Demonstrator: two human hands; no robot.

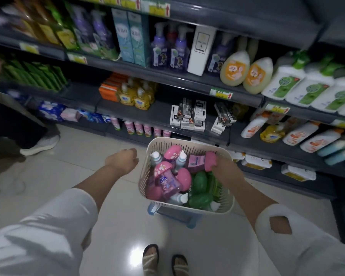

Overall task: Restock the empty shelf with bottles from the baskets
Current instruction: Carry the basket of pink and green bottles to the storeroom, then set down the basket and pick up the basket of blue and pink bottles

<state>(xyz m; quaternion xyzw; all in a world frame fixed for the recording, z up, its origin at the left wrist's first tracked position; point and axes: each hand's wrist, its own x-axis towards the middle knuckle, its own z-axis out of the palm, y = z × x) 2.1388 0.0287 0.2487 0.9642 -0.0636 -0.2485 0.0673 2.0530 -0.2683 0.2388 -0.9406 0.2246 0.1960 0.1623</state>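
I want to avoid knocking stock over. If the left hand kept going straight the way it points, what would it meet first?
Probably the row of pink bottles on the bottom shelf; the left hand points up and slightly right over bare floor toward them. Depth is unclear.

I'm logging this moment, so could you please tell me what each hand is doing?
Left hand: loosely closed, holding nothing.
Right hand: closed on a pink-capped bottle in the basket.

Cream perforated basket (188,144) w/ pink bottles (168,182), one cap white-flowered; green bottles (200,188) seen at 5 o'clock inside. Blue basket (175,215) glimpsed beneath. Yellow bottles (135,97) at 11 o'clock on grey shelf (147,114). White sleeves (54,222) noted.
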